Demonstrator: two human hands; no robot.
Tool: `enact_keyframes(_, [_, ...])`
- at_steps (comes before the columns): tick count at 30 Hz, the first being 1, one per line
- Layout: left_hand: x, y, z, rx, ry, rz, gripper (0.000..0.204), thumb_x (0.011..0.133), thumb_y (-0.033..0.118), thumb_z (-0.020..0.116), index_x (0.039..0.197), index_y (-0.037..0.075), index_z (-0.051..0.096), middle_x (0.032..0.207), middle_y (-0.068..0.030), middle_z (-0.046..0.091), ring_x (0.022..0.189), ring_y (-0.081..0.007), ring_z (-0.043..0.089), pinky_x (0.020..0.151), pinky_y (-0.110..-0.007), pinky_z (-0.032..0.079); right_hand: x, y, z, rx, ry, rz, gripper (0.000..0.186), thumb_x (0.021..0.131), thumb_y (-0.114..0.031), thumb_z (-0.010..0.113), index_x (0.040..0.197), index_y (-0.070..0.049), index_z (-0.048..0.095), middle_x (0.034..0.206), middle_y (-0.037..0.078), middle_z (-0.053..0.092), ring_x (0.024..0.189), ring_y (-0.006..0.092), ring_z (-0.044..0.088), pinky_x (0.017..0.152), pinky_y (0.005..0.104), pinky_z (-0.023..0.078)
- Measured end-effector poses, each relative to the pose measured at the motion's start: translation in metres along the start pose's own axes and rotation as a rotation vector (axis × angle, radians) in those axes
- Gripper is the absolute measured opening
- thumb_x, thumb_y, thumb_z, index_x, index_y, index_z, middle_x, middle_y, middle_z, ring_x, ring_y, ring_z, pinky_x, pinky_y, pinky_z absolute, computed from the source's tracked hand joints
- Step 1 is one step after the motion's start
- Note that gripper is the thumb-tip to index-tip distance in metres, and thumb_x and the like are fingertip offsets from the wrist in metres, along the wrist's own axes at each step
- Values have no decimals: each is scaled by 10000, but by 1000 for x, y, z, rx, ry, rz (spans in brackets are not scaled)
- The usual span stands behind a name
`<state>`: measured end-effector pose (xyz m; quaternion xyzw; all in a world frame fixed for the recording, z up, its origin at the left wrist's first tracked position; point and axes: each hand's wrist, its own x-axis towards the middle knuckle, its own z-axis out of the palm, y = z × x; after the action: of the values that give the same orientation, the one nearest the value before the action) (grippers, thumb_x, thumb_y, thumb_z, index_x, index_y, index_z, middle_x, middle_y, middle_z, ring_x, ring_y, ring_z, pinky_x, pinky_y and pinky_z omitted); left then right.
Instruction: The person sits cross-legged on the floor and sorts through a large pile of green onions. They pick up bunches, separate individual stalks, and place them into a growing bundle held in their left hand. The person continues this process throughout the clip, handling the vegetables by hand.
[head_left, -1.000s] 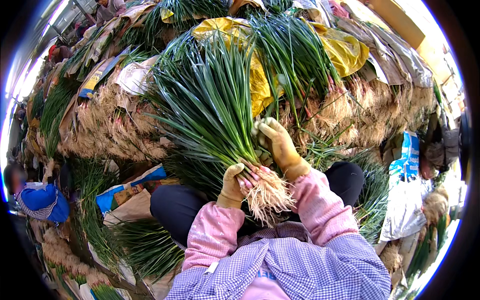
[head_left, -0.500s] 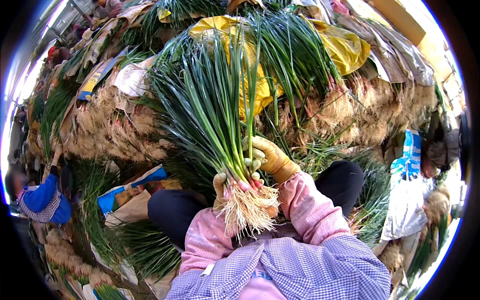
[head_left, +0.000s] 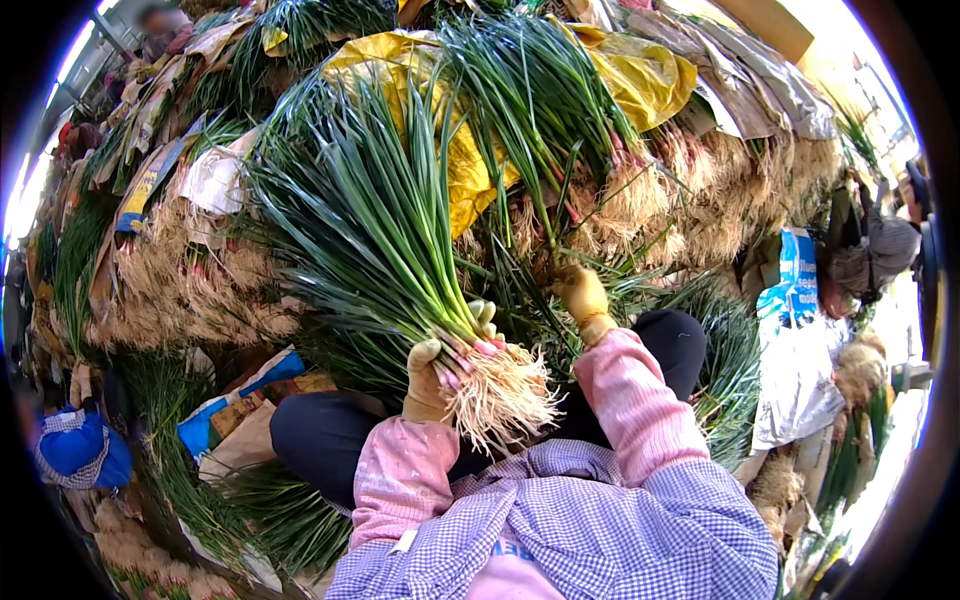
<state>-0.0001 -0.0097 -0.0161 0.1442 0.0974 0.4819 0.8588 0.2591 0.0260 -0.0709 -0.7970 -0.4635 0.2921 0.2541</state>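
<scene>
My left hand (head_left: 428, 385), in a yellowish glove, is closed around a thick bunch of spring onions (head_left: 405, 230). Its long green leaves fan out away from me to the upper left, and the pale, tangled roots (head_left: 505, 400) hang toward my lap past pinkish bulbs. To the right, apart from the bunch, my gloved right hand (head_left: 582, 300) is low over loose green leaves in front of the heap. Its fingers are curled in; what they hold, if anything, is hidden.
A long heap of spring onions (head_left: 545, 90) with roots facing me lies ahead, partly under a yellow plastic sheet (head_left: 640, 80). A blue-and-white sack (head_left: 795, 350) lies right; a printed sack (head_left: 245, 405) left. A person in blue (head_left: 85, 450) works far left, another person (head_left: 880, 240) right.
My right hand has left the bunch and moved right toward the loose leaves. The left hand keeps the bunch, now tilted further left. The whole view has shifted slightly.
</scene>
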Motion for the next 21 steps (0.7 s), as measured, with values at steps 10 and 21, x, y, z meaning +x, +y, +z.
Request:
enact_keyframes(10, [-8,-2,7,-145,-118,5,650,728,304,608,1276,-5,444,1148,-179,581,1141,-356,507,1042,-534,314,-26,-28,3,612,-243,51,309,853,-196,621,1083,9,597,1016,128,651,883,183,627,732,270,500])
enact_keyframes(21, [-23,24,-16,285,-17,-238,630,757,300,558,1241,-86,441,1036,-255,612,815,-270,647,733,-319,546,-47,-64,0,875,-425,-133,209,880,-170,606,966,17,645,837,40,654,726,109,584,675,251,476])
